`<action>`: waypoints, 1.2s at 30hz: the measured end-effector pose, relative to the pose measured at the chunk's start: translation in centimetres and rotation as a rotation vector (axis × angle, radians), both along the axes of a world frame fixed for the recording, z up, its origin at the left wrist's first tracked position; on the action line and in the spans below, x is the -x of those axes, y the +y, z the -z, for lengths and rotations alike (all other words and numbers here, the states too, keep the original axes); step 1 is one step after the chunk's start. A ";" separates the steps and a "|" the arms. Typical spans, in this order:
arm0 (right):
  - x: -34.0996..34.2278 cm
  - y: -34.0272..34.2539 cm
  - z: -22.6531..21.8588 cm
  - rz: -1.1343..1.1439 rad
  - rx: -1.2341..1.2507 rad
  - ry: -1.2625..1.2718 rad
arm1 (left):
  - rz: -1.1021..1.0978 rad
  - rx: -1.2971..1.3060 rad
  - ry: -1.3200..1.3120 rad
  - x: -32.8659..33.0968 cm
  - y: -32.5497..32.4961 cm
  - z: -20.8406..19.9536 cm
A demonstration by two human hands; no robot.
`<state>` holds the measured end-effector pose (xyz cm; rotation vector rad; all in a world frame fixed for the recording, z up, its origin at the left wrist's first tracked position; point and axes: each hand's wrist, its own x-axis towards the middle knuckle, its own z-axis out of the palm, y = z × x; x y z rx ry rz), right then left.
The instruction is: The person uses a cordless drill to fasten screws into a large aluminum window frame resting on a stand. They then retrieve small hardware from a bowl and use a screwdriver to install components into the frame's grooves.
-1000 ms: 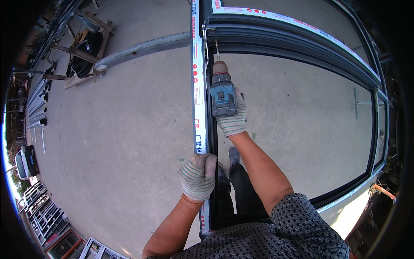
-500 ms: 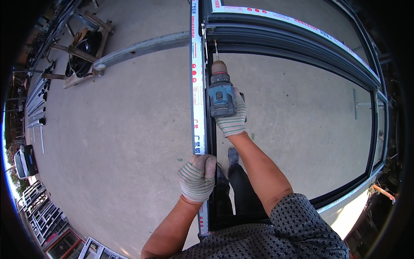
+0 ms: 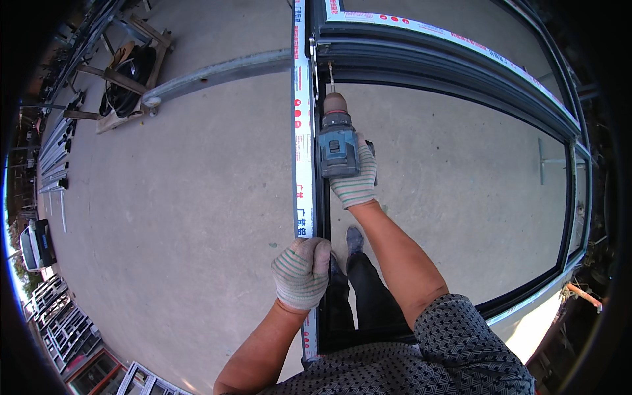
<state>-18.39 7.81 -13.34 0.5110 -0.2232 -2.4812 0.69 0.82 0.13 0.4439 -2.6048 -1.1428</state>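
A blue and black power drill point(image 3: 339, 148) is lying along the inner left side of a large dark frame point(image 3: 305, 125), near its far left corner. The drill's slim bit point(image 3: 332, 79) is pointing away from the person, its tip meeting the far crossbar point(image 3: 395, 62); whether it is biting in is too small to tell. The gloved right hand point(image 3: 355, 181) is wrapping around the drill's grip, mostly hidden beneath the tool body. The left hand point(image 3: 300, 270), also gloved, is closing in a fist over the left bar of the same frame, nearer the person, its thumb lying on the right. The two hands are staying well apart. Printed protective film is covering the top of the left bar, and a similar strip is running along the far crossbar.

Through the frame's opening, the person's shoes point(image 3: 355, 240) are standing on a grey floor point(image 3: 184, 197). Far left, a metal beam point(image 3: 217, 70) is stretching from a wooden stand toward the frame, and a dark coil point(image 3: 122, 92) is resting by the stand. Farther left, long metal profiles point(image 3: 55, 155) are lying in a row; near left, pale frames point(image 3: 59, 319) are leaning together.
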 end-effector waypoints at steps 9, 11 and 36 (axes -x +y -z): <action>0.4 0.1 0.0 -0.008 -0.056 -0.041 | 0.006 0.018 -0.008 0.0 0.0 -0.1; 0.4 0.1 0.3 -0.015 -0.046 -0.017 | 0.007 0.016 -0.003 0.0 -0.1 -0.1; 1.2 -0.7 -0.9 -0.008 -0.183 -0.042 | -0.019 0.005 -0.013 0.2 0.2 -0.3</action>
